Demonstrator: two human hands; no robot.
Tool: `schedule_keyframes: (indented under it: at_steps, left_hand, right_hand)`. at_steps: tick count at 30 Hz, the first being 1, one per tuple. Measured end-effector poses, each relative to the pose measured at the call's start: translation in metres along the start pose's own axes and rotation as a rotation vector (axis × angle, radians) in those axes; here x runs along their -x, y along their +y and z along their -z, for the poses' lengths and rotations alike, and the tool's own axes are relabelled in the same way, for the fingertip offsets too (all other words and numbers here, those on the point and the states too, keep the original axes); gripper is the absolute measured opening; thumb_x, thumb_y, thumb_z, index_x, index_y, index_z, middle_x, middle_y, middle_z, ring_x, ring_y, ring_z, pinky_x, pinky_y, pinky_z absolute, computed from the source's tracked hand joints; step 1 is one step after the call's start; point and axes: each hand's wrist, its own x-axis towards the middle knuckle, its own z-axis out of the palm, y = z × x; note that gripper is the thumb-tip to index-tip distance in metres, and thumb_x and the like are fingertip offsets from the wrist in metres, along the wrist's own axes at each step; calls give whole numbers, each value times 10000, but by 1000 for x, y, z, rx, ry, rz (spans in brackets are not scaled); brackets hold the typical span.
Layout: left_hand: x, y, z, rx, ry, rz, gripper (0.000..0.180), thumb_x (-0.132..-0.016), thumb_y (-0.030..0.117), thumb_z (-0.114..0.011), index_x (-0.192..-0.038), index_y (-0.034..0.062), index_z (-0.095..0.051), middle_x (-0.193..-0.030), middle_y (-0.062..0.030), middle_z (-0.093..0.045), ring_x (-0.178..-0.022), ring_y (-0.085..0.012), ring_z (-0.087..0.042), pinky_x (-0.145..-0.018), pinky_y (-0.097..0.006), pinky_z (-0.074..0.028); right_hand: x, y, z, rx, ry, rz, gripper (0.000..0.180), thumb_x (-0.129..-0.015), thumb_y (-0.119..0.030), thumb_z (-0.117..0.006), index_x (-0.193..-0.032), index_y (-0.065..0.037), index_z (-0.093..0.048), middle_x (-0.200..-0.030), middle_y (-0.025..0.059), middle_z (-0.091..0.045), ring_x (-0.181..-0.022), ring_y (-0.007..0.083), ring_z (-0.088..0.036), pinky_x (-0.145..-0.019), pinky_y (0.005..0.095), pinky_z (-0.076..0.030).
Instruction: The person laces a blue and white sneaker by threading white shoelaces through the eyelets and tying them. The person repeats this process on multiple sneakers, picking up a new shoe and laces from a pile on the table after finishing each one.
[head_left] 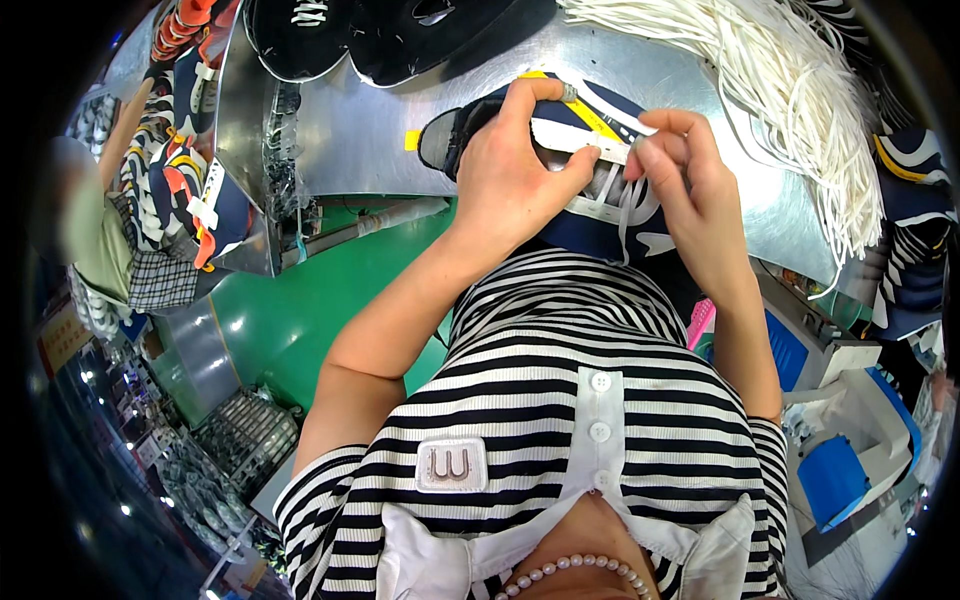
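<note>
A navy shoe upper (588, 232) with white and yellow stripes lies on its side at the near edge of the metal table. My left hand (508, 178) is closed around it, with the thumb on the white eyelet strip (560, 138) and a ringed finger at the far side. A white shoelace (608, 104) runs in an arc over the upper to my right hand (695, 185), which pinches it between thumb and forefinger. Thin lace strands cross the shoe's opening and one end dangles at the near side. The right fingertips partly hide the eyelets beneath them.
A large bundle of white laces (770, 110) hangs over the metal table (370, 150) at the right. Black padded pieces (400, 40) lie at the back. More navy shoes (210, 190) are stacked left, near another person. A blue and white machine (845, 470) stands lower right.
</note>
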Motion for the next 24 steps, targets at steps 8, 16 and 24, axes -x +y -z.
schedule_keyframes:
  at_steps: [8,16,24]
  left_hand:
    - [2,-4,-1,-15,8,-41,517,-795,57,-747,-1233,6,-478,-904,-102,-683,-803,-118,-658,-715,-244,-521]
    - [15,7,-13,-52,-20,-65,497,-832,-21,-655,-1282,-9,-444,-923,-143,-693,-836,-136,-662,-738,-267,-517]
    - [-7,3,-10,315,-2,157,484,-835,-1,-668,-1276,-20,-470,-957,-106,-688,-845,-101,-638,-720,-223,-491]
  right_hand:
    - [5,9,-5,315,-11,163,173,-924,-141,-627,-1040,-35,-555,-826,137,-712,-722,261,-706,-612,329,-523]
    - [-12,8,-40,835,149,354,180,-855,-96,-639,-957,-32,-504,-710,119,-650,-572,245,-648,-495,333,-478]
    - [15,-15,18,591,89,65,159,-909,-152,-643,-1013,-55,-571,-741,112,-661,-603,276,-643,-557,376,-477]
